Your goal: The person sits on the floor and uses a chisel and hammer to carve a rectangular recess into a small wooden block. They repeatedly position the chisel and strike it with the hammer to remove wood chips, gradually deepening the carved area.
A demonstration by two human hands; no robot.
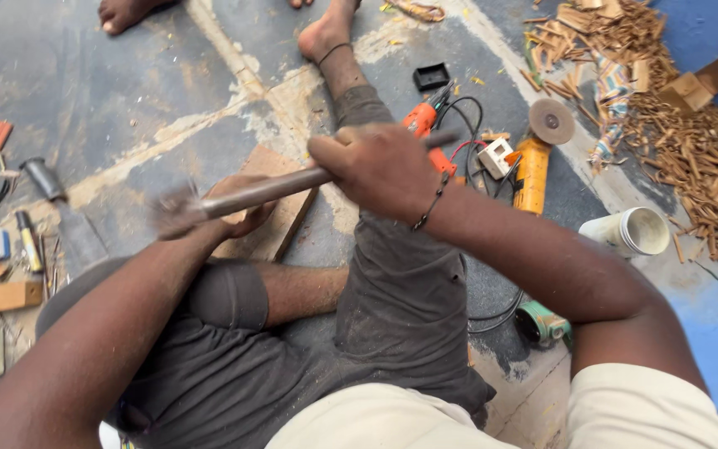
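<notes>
A hammer (pixel 234 195), its head blurred, is gripped by the right hand (pixel 380 166) closed around the handle. A wooden board (pixel 280 208) on the floor is pressed by the left hand (pixel 243 218), near its left edge. An orange power tool (pixel 425 125) is crowded against the right leg.

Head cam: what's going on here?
A person sits on the floor, right hand gripping a hammer by its handle; its head is motion-blurred. The left hand rests on a wooden board beneath it. An orange power tool, a yellow grinder and wood scraps lie nearby.
</notes>
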